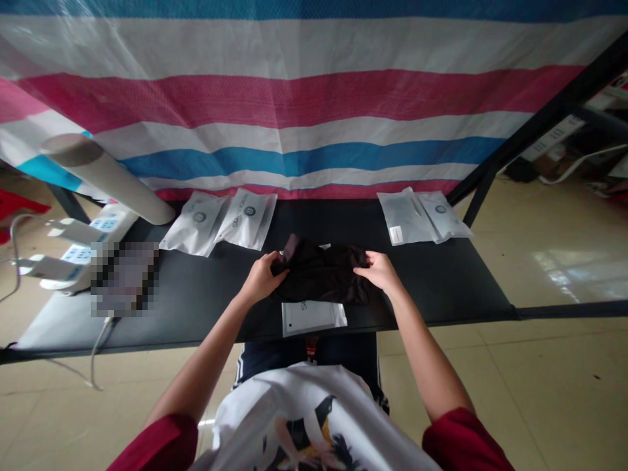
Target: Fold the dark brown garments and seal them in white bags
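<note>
Both your left hand (261, 278) and right hand (379, 271) sit fingers-together on crumpled black fabric (321, 275), white plastic pouch (311, 318) at six o'clock.

From here I'm looking at what reads as a makeshift packing room in a workshop or small warehouse, not a home. A striped red, white and blue woven plastic tarp (294, 98) hangs at 12 o'clock behind a long black surface (441, 281) on a dark metal frame (540, 124). Sealed white plastic pouches (199, 224) lie in rows at 11 and 1 o'clock, with a piece of black fabric (318, 271) at the centre. A white corded machine with blue panels (83, 245) sits at 9 o'clock, a pale cardboard tube (108, 176) at 10. Beige floor tiles (540, 366) run beneath, and cluttered cartons (540, 173) stand at 2 o'clock.
</note>
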`<state>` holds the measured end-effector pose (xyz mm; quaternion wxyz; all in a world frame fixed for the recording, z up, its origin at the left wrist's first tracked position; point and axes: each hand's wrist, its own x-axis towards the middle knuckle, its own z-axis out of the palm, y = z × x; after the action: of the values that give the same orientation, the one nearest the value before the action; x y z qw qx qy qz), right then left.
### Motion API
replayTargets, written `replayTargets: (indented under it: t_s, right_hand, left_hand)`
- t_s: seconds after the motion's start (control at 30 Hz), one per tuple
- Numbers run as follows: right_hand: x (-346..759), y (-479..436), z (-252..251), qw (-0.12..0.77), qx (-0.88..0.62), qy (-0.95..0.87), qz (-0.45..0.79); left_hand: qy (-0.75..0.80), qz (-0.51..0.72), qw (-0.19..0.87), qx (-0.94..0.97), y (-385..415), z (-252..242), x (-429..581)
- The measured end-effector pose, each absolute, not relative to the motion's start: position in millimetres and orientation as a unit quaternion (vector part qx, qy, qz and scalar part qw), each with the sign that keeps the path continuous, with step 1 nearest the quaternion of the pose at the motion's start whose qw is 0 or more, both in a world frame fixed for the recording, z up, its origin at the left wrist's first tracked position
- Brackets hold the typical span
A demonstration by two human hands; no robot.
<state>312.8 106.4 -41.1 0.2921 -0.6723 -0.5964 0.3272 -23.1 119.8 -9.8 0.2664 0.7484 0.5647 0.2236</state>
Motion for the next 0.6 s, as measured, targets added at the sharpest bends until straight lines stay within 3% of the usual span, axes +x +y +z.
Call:
replayTargets:
  t_s: [0.2,0.33,0.6]
  right_hand:
    - [314.3,100.8,-44.5,0.37,-0.592,-0.596,0.396]
    - [312.4,90.8,-37.5,0.433,-0.5,-0.665,0.349]
    - [320.3,72.5,-22.2,0.352,-0.472,-0.738,0.33]
  left_hand:
    - [0.525,0.294,0.368,0.709,123.3,-17.1,-27.6]
    - [0.413,0.319,0.421,0.742,124.4,-19.1,-32.8]
    - [0.341,0.285,0.351,0.824,111.8,-1.2,-37.9]
